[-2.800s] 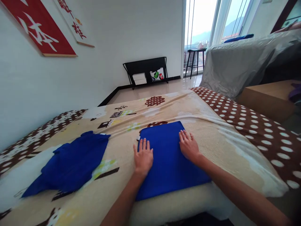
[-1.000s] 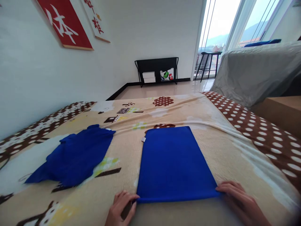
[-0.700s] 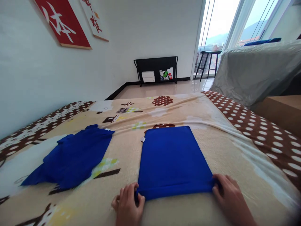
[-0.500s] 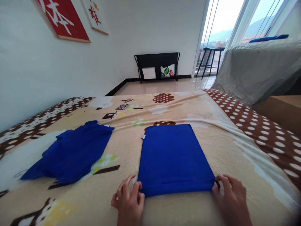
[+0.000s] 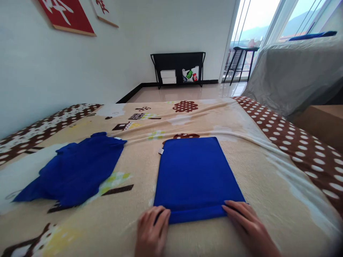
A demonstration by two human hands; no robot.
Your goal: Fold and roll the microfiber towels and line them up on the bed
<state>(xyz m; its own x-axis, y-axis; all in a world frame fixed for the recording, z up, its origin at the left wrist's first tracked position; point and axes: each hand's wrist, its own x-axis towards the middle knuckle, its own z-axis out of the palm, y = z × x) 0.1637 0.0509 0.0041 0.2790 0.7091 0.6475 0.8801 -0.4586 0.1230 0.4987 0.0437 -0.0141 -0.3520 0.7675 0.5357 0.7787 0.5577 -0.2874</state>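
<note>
A folded blue cloth point(image 5: 197, 175) lies flat in a near rectangle on the bed blanket, a small white tag point(image 5: 160, 151) poking out at its far left side. Along its near edge runs a narrow turned-over strip. My left hand point(image 5: 153, 228) is on the near left corner, fingers bent and closed over the strip. At the near right corner, my right hand point(image 5: 248, 223) has its fingers over the strip; its fingertips point inward. The undersides of both grips are hidden. To the left lies a second blue cloth point(image 5: 77, 169), crumpled and spread unevenly, with neither hand touching it.
The beige patterned blanket point(image 5: 139, 160) has brown polka-dot borders point(image 5: 302, 153). Beyond the bed stands a black rack point(image 5: 178, 62) against the wall. A grey covered piece of furniture point(image 5: 289, 71), a cardboard box point(image 5: 318, 121) and a black stool point(image 5: 242, 59) are on the right.
Both hands have moved slightly inward along the near edge, which now shows a clearer turned-over strip. My right fingers moved from the corner onto the strip. The view has tilted slightly down.
</note>
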